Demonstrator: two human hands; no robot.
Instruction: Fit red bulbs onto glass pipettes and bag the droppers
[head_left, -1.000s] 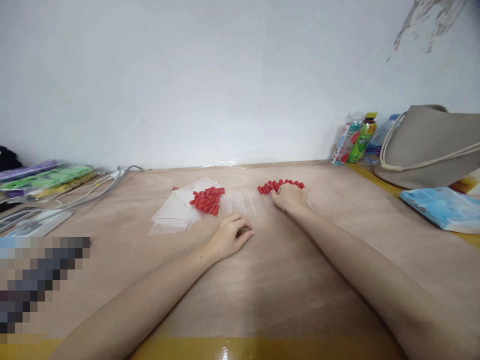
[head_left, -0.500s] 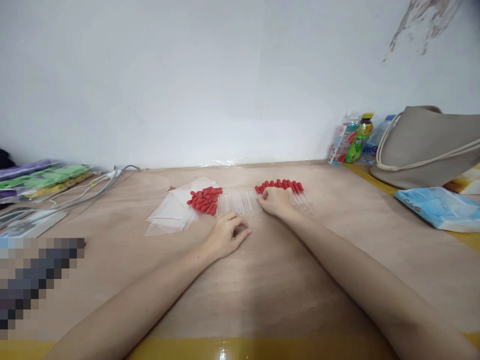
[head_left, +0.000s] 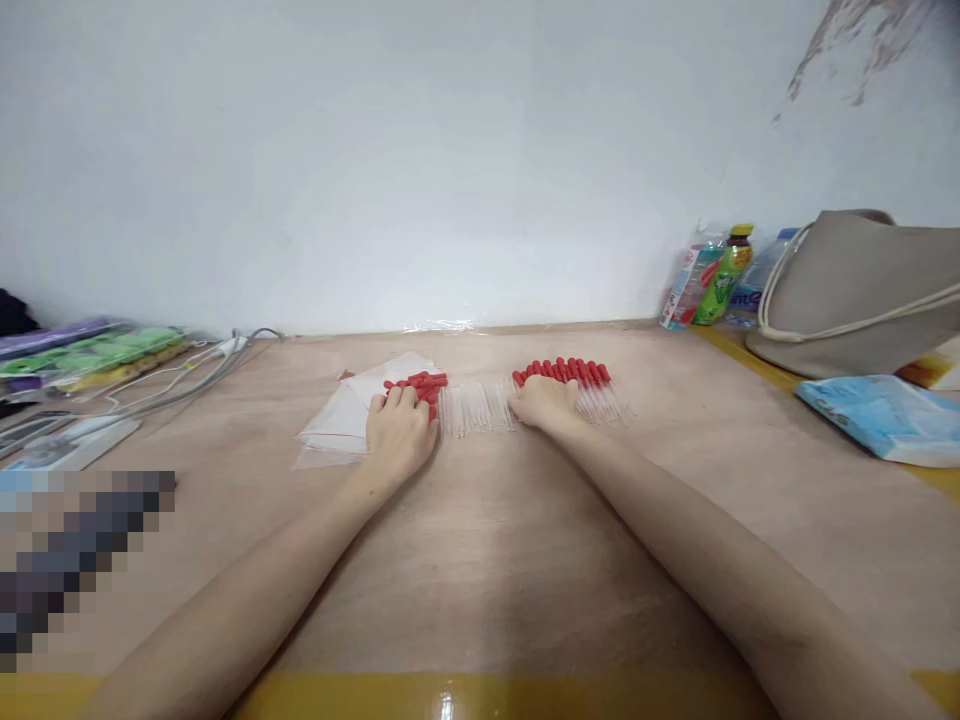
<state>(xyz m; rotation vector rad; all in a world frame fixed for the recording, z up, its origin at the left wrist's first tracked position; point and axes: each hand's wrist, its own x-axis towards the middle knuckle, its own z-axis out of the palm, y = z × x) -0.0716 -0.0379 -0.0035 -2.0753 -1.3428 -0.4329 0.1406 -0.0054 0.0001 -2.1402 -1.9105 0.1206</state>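
A pale wall (head_left: pixel 450 150) fills the top half of the view. Below it a wide brown table (head_left: pixel 525 560) runs up to meet the wall. A yellow strip (head_left: pixel 360 695) marks the table's near edge, just below my forearms. The middle of the table, between my arms and in front of me, is bare wood with free room on both sides of my hands.

On the far right a beige bag (head_left: pixel 862 290) sits against the right edge. A blue packet (head_left: pixel 885 415) lies just in front of it. A few drink bottles (head_left: pixel 716 275) stand at the wall beside it. On the far left are coloured trays (head_left: pixel 90 350) and grey cables (head_left: pixel 187 385), well apart from my hands.

Near the back centre lies a loose stack of clear plastic bags (head_left: pixel 337 425). Right of it is a small pile of red caps (head_left: pixel 424 385), then a row of clear thin tubes (head_left: pixel 476 405), then a row of red-topped tubes (head_left: pixel 592 385) (all lying flat, close to the wall).

Both my arms stretch straight forward. My left hand (head_left: pixel 401 435) rests palm down with its fingers bent over the red caps and its heel beside the bags. I cannot tell whether it grips any. My right hand (head_left: pixel 544 400) lies palm down, fingers curled onto the left end of the red-topped tubes. Its grip is hidden too.
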